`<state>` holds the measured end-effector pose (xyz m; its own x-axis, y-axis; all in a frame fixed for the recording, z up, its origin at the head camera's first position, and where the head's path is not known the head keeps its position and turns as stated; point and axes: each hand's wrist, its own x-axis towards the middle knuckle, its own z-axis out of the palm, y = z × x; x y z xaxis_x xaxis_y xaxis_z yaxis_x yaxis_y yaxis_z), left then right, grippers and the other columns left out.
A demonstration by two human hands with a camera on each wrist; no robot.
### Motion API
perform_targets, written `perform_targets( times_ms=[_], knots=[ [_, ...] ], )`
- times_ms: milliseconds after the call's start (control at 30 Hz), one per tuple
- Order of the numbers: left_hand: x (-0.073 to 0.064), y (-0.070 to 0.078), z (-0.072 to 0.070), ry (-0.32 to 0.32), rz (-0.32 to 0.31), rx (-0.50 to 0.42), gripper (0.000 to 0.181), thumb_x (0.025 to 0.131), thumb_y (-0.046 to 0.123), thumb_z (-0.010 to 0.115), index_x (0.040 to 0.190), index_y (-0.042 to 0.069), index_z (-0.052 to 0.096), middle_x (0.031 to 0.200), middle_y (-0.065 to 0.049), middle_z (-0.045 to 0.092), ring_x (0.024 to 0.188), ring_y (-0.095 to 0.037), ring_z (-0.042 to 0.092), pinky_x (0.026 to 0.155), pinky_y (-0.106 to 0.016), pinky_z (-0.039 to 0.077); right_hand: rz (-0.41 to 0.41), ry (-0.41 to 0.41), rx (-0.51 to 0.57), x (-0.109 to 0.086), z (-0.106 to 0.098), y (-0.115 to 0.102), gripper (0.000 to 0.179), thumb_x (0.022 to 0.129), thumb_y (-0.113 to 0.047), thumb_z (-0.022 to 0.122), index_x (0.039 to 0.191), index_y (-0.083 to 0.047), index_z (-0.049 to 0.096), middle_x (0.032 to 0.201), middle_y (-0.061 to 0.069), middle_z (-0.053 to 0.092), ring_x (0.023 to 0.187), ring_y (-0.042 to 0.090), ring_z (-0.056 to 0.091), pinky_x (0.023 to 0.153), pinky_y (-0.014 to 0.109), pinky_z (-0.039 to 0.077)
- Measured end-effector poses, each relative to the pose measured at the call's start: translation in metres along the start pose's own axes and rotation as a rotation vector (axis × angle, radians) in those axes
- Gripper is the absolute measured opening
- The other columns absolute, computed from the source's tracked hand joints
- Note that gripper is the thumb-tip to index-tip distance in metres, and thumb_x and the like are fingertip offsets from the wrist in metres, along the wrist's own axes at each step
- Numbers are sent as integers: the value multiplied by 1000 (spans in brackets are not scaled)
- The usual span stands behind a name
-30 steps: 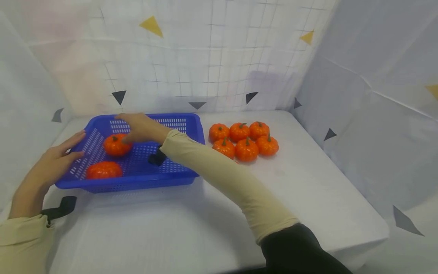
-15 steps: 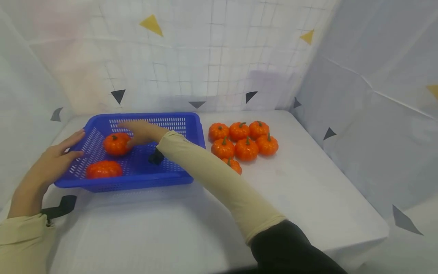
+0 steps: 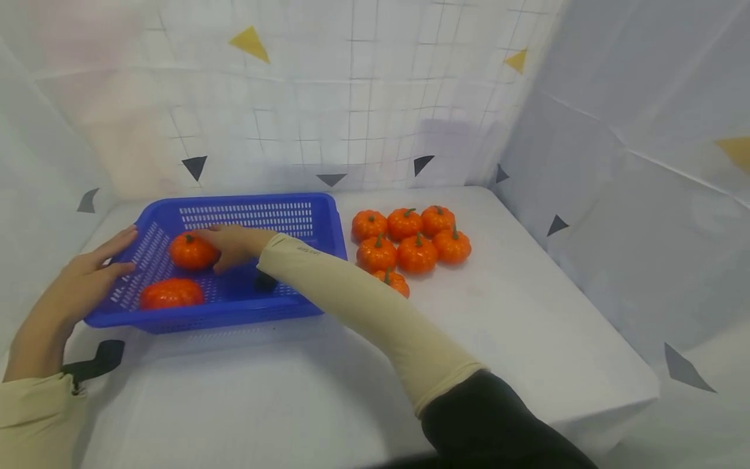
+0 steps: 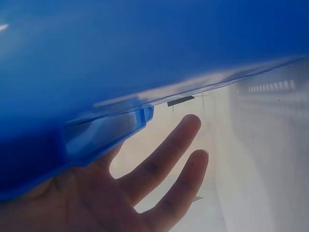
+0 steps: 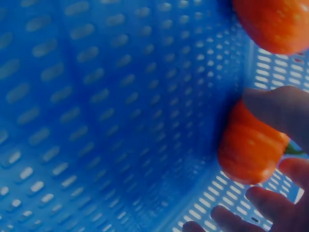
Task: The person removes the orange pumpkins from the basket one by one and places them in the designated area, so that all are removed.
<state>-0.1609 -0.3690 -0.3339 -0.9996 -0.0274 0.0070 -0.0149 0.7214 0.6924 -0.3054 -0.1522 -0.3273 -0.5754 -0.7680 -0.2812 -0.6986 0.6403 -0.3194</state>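
A blue slotted plastic basket (image 3: 234,311) holds two small orange pumpkins. My right hand (image 3: 231,246) reaches inside against the right side of the farther pumpkin (image 3: 189,251). In the right wrist view the thumb lies over this pumpkin (image 5: 251,150), and spread fingers extend near its green stem. Closer to the basket's front lies the second pumpkin (image 3: 170,294), its stem not visible. At the left end, my left hand (image 3: 70,293) touches the rim with its thumb and forefinger. The left wrist view shows two extended fingers (image 4: 161,166) beside the basket's outer side.
Right of the basket, several orange pumpkins (image 3: 417,254) with green stems stand grouped on the white table (image 3: 498,339). White sheeting (image 3: 305,98) with black and yellow triangles rises behind and beside the table.
My right hand draws back slightly from the farther pumpkin, then lowers against its right side. The head view shifts a little. The left hand stays at the rim.
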Motion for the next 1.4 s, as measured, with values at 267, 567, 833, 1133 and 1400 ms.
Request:
perform_targets(
  times_ms=[267, 567, 833, 1133, 1400],
  knots=[
    [0, 0, 0, 15, 9, 13, 62, 112, 19, 35, 165, 15, 4, 167, -27, -5, 147, -62, -6, 107, -84, -2, -107, 44, 17, 2, 0, -4, 76, 99, -27, 73, 159, -14, 27, 150, -2, 48, 127, 6, 48, 104, 10, 33],
    [-1, 1, 3, 22, 7, -3, 62, 112, 18, 36, 165, 16, 4, 167, -28, -4, 147, -62, -8, 107, -83, -3, -112, -4, 3, 10, 6, -2, 80, 96, -39, 75, 161, -20, 32, 145, -6, 52, 123, 5, 49, 102, 10, 36],
    [2, -3, 3, 15, -11, -13, 63, 112, 22, 36, 164, 17, 1, 167, -26, -6, 146, -63, -7, 104, -85, 1, -116, 72, 61, 6, 7, -2, 59, 94, -36, 80, 138, -13, 46, 117, -2, 59, 100, 10, 54, 81, 13, 43],
    [2, -6, 4, 24, -9, -7, 63, 111, 20, 35, 165, 17, 2, 167, -28, -6, 146, -63, -6, 105, -85, 1, -66, 80, -35, 5, 5, -5, 76, 90, -45, 81, 151, -15, 48, 129, -3, 57, 110, 8, 48, 88, 12, 40],
    [1, -4, 4, 24, -12, -23, 63, 112, 22, 35, 165, 18, 1, 168, -25, -6, 146, -62, -8, 104, -85, 0, -30, 147, 17, 7, 3, -2, 71, 86, -41, 85, 141, -13, 49, 116, -2, 57, 100, 9, 53, 80, 13, 46]
  ],
)
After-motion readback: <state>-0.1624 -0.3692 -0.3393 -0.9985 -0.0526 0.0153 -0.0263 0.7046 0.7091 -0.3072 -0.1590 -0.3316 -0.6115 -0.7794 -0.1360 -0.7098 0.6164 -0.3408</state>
